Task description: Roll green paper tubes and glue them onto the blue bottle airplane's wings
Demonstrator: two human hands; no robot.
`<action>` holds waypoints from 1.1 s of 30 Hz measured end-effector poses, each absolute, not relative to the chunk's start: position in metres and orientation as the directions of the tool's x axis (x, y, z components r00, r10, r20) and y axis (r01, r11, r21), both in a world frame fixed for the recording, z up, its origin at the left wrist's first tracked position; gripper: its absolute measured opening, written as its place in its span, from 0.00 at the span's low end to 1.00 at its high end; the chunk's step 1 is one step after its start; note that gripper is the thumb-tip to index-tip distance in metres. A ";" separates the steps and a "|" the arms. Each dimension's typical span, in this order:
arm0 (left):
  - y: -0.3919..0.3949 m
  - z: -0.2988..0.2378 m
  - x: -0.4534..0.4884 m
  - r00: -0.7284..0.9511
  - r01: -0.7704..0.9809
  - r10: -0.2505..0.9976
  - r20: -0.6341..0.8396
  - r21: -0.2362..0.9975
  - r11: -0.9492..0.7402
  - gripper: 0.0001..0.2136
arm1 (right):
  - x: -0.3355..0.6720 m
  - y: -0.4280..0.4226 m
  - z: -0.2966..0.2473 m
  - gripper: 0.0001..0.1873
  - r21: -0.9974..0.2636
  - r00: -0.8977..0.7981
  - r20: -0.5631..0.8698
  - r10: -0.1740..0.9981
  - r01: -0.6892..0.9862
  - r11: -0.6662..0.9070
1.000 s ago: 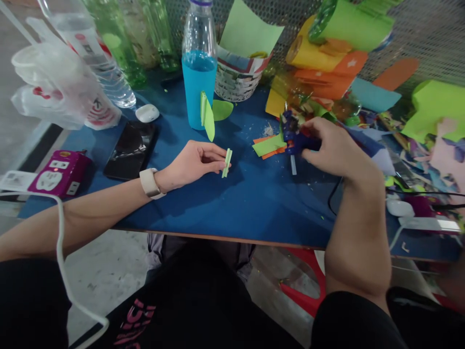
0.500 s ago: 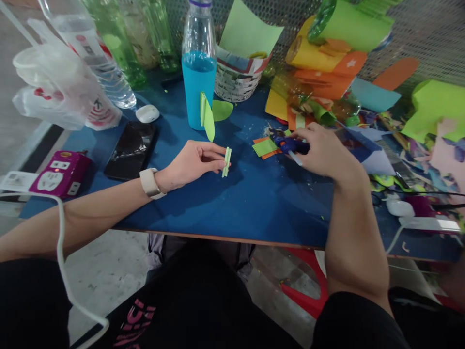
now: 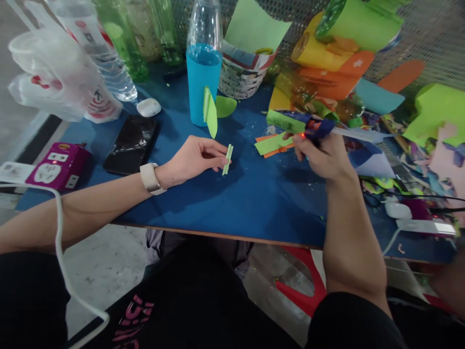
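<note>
Between thumb and fingers, my left hand (image 3: 201, 160) pinches a small folded strip of pale green paper (image 3: 227, 160) just above the table. My right hand (image 3: 323, 152) is wrapped round a dark blue glue gun (image 3: 317, 130) with a small red light; a whitish glue stick (image 3: 348, 132) appears to jut from its back end. Under the gun's front lie green and orange paper strips (image 3: 274, 144). Behind my left hand stands a bottle wrapped in blue paper (image 3: 204, 82), with a green paper leaf (image 3: 212, 116) and a folded strip on its side.
A black phone (image 3: 131, 144), a white earbud case (image 3: 148, 107) and a purple power adapter (image 3: 58, 166) lie at left. Plastic bottles and a bagged cup (image 3: 96, 99) stand behind them. A woven paper basket (image 3: 241, 77) is at the back, paper scraps (image 3: 432, 160) at right.
My right hand has lifted and turned the glue gun, so its glue stick now points right. My left hand stays almost still with the folded strip. The view has shifted slightly.
</note>
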State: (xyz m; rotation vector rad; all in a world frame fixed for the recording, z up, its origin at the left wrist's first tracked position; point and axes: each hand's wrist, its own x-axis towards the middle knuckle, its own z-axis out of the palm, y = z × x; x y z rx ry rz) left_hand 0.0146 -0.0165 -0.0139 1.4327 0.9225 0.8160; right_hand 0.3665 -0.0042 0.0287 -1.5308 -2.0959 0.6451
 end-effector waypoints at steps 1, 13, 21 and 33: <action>-0.016 -0.014 0.015 0.438 0.072 0.898 -0.035 0.997 0.004 0.18 | 0.364 -0.006 0.027 0.33 -0.668 -0.294 0.085 0.952 0.692 0.273; -0.016 -0.016 0.016 0.421 0.059 0.906 -0.042 0.998 0.019 0.19 | 0.334 -0.017 0.019 0.34 -0.876 -0.540 -0.035 0.841 0.421 0.234; -0.017 -0.016 0.016 0.414 0.062 0.909 -0.043 0.998 0.019 0.16 | 0.325 -0.016 0.016 0.36 -0.854 -0.609 -0.133 0.782 0.470 0.221; -0.017 -0.017 0.017 0.408 0.070 0.912 -0.052 0.997 0.026 0.14 | 0.328 -0.014 0.012 0.38 -0.804 -0.595 -0.150 0.789 0.538 0.253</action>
